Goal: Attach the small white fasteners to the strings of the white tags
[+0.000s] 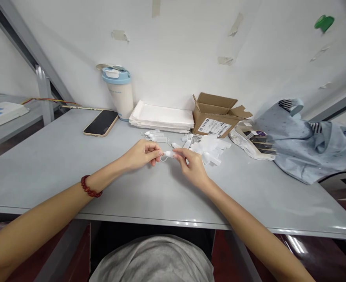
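Observation:
Between my two hands, just over the grey table (108, 168), is a small white plastic piece with a thin white loop (168, 154). My right hand (192, 164) pinches its body between thumb and fingers. At its other end, my left hand (145, 154), with a red bead bracelet on the wrist, pinches the tip by the loop. Several similar white looped pieces (156, 137) lie in a row behind my left hand. A loose pile of white and translucent pieces (209, 147) spreads beyond my right hand.
At the back stand a cup with a blue lid (121, 96), a stack of white envelopes (163, 116) and an open cardboard box (216, 115). A phone (101, 123) lies at left. On the right are a plastic-wrapped packet (255, 141) and a light blue cloth bag (310, 145).

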The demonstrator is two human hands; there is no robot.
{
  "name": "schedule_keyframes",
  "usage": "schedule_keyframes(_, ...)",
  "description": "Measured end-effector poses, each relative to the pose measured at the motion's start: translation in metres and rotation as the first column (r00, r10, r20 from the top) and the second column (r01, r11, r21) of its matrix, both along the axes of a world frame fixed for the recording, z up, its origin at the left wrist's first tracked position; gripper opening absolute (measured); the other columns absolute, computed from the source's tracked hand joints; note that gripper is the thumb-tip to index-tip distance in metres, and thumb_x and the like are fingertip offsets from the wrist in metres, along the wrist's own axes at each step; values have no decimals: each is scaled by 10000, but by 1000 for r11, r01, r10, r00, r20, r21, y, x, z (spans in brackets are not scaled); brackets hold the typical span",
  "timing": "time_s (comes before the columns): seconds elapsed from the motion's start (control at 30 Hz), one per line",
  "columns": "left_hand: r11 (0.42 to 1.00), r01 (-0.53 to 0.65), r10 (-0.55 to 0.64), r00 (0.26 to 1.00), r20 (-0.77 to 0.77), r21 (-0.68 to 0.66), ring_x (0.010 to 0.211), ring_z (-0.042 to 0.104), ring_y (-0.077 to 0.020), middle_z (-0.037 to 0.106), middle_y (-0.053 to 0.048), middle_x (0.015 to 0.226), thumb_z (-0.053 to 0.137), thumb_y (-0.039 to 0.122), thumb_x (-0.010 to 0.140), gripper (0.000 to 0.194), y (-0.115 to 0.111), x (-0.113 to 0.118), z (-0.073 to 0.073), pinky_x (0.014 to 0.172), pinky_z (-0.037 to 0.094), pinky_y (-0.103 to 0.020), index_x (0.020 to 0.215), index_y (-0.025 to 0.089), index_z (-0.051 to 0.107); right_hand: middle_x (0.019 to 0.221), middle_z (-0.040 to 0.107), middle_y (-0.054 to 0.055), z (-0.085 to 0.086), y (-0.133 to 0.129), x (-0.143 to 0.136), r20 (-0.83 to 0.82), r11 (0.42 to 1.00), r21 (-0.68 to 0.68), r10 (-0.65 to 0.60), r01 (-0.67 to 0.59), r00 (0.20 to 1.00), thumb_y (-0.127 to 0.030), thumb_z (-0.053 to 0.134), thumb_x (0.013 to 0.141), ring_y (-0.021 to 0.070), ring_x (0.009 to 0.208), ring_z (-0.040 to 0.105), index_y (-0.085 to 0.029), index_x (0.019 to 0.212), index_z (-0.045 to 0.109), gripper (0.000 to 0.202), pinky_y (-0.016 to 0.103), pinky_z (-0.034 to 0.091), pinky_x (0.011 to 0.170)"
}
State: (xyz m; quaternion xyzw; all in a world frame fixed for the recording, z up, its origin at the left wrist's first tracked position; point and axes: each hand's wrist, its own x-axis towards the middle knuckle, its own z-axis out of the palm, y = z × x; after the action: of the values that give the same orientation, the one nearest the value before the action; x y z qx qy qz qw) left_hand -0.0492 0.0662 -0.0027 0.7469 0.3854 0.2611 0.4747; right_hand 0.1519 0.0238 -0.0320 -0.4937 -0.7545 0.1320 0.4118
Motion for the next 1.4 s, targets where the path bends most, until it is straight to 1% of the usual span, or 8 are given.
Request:
schedule_keyframes(0.17, 999, 23, -24, 1000, -19, -22, 529, 576, -107, 642, -18, 656, 576, 301, 809, 200, 9, -1, -4, 554, 463, -238, 688, 145, 608, 842, 693, 66, -2, 6, 0, 100, 993, -82, 95, -86, 990, -241, 534, 880, 170, 711, 616, -148, 1010, 637, 190, 293, 489, 661)
schedule_keyframes(0.3, 999, -17, 17, 1000, -3, -48, 516, 579, -110, 643, -24, 650, 592, 302, 797, 192, 19, -5, -6, 535, 458, -236, 695, 141, 616, 1028, 632, 146, -3, 11, 1, 281, 993, 22, 105, -116, 954, -239, 577, 856, 256, 967, 581, -126, 1130, 570, 297, 384, 494, 813)
schedule_keyframes(0.5, 903, -423, 429, 895, 120, -70, 480, 534, -92, 602, -8, 607, 612, 291, 762, 188, 31, -9, -10, 488, 443, -215, 657, 136, 599, 1231, 539, 207, -4, 17, 8, 428, 994, 104, -67, 25, 901, -224, 551, 859, 323, 1134, 486, -105, 1239, 502, 401, 473, 431, 927)
schedule_keyframes(0.63, 850, -510, 526, 836, 156, -131, 459, 529, -86, 616, -10, 643, 597, 248, 762, 123, 38, -9, -13, 460, 435, -212, 748, 128, 618, 1322, 499, 229, -6, 18, 9, 533, 995, 46, -97, 86, 840, -221, 522, 874, 345, 1209, 449, -98, 1296, 463, 444, 529, 361, 974)
schedule_keyframes(0.9, 840, -528, 542, 818, 192, -125, 480, 540, -90, 643, -14, 709, 573, 191, 752, 246, 36, -9, -9, 490, 448, -221, 989, 128, 596, 1123, 645, 165, 2, 13, 5, 632, 995, -74, -6, 68, 775, -119, 439, 901, 308, 1101, 524, -159, 1164, 571, 297, 562, 282, 977)
schedule_keyframes(1.07, 910, -415, 412, 906, 94, 16, 510, 549, -107, 636, -16, 683, 579, 271, 760, 189, 27, -8, -3, 510, 438, -230, 881, 137, 634, 959, 693, 117, 3, 13, 4, 479, 995, -73, -31, 75, 877, -116, 485, 871, 269, 963, 592, -168, 1010, 619, 199, 507, 313, 950)
schedule_keyframes(1.2, 955, -294, 293, 955, 35, 33, 532, 558, -116, 631, -16, 699, 578, 317, 765, 230, 23, -6, -6, 549, 459, -250, 899, 140, 636, 886, 702, 73, 8, 9, 3, 57, 996, -61, -64, 67, 996, -246, 482, 899, 209, 833, 633, -177, 964, 599, 150, 322, 429, 733)
schedule_keyframes(1.4, 991, -131, 131, 991, -9, 23, 581, 572, -118, 625, -28, 786, 541, 276, 783, 301, 17, -5, -8, 598, 477, -269, 1036, 133, 616, 714, 657, 27, 20, 1, -1, -285, 973, -222, -130, 67, 950, -383, 466, 907, 163, 714, 605, -177, 856, 602, 252, 239, 372, 561)
